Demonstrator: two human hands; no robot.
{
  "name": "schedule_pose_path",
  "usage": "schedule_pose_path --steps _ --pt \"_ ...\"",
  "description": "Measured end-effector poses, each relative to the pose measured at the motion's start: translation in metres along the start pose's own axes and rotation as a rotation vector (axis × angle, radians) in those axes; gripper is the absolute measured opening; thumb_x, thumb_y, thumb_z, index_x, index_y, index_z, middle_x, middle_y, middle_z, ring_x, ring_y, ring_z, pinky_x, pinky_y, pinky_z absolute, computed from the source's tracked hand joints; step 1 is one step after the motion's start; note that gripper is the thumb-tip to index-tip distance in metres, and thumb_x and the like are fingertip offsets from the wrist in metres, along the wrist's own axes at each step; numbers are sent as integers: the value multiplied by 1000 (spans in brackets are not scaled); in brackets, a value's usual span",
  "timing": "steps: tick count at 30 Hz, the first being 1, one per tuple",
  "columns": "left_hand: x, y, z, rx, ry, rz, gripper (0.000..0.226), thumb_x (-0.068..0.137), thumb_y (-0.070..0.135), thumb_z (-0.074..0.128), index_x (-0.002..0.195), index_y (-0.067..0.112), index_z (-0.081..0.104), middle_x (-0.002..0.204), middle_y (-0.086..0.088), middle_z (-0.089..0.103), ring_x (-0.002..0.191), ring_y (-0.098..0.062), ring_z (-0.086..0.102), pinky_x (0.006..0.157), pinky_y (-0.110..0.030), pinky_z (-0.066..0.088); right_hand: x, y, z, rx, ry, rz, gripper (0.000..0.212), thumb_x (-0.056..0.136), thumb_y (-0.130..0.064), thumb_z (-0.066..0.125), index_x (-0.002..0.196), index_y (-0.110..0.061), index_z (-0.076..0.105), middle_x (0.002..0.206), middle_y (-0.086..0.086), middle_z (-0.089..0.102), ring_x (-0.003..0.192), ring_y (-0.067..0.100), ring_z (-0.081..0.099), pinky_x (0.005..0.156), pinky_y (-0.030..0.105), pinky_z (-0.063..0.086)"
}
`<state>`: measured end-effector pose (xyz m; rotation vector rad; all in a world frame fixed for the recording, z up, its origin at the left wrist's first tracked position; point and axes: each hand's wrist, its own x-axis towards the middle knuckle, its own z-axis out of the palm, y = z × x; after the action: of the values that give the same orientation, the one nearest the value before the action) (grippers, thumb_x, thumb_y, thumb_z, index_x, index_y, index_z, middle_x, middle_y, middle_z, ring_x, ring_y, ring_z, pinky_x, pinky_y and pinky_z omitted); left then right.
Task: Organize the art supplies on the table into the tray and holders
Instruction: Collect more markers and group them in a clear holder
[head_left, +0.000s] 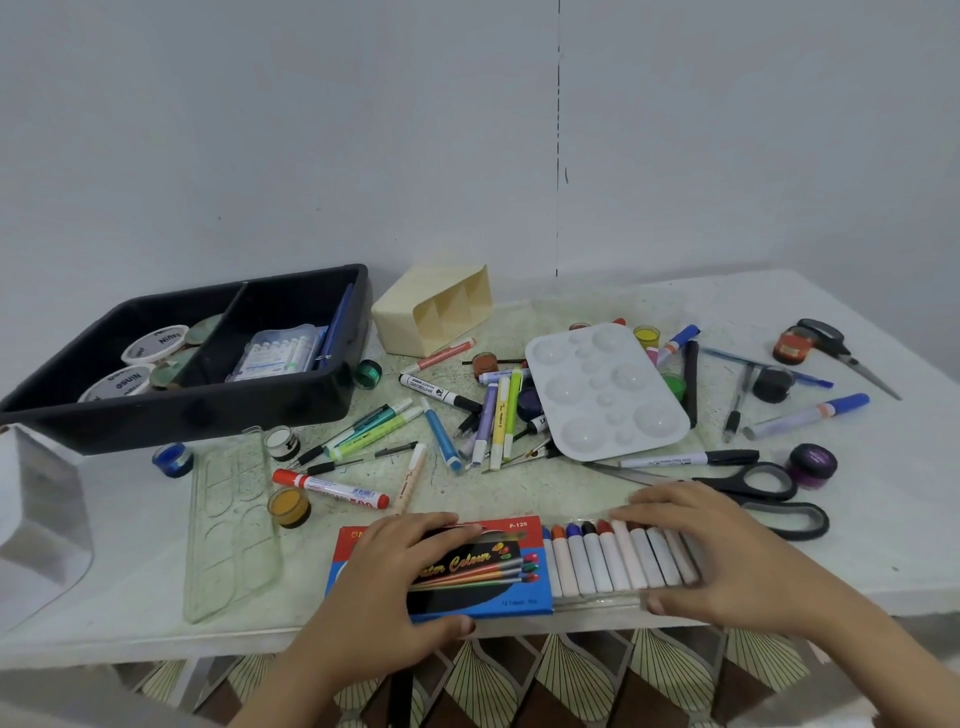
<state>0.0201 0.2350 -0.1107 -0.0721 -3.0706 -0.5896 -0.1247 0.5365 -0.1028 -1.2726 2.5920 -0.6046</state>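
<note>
A red and blue watercolour box (498, 566) lies at the table's front edge with its inner tray of white paint tubes (613, 561) slid partly out to the right. My left hand (384, 587) grips the box sleeve. My right hand (727, 561) holds the tube tray's right end. The black divided tray (197, 410) stands at the back left with tubs and a marker pack inside. A cream holder (431, 312) lies on its side beside it.
Markers and pens (441, 426), small paint pots (289, 506), a white palette (602, 389), a clear stencil ruler (234, 519) and two pairs of scissors (769, 493) are scattered over the table. A wall stands behind.
</note>
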Motion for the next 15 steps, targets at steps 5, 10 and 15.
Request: schedule_pose_path --steps 5,10,15 --pt "1 2 0 -2 -11 -2 68 68 74 53 128 67 22 134 42 21 125 21 8 106 -21 12 -1 4 0 39 7 -2 64 62 -60 72 117 -59 39 122 -37 35 120 -15 27 98 9 24" --pt "5 13 4 21 -46 12 70 70 73 51 131 65 17 134 41 15 120 22 4 102 -17 11 7 -4 9 35 -7 -27 64 62 -66 70 116 -62 37 122 -39 34 119 -16 24 95 6 21" --pt "6 17 9 43 -48 17 70 71 73 49 131 65 13 134 40 12 119 23 0 99 -12 8 11 -12 15 31 -38 -51 65 67 -69 65 123 -62 32 124 -42 26 122 -17 18 97 4 16"
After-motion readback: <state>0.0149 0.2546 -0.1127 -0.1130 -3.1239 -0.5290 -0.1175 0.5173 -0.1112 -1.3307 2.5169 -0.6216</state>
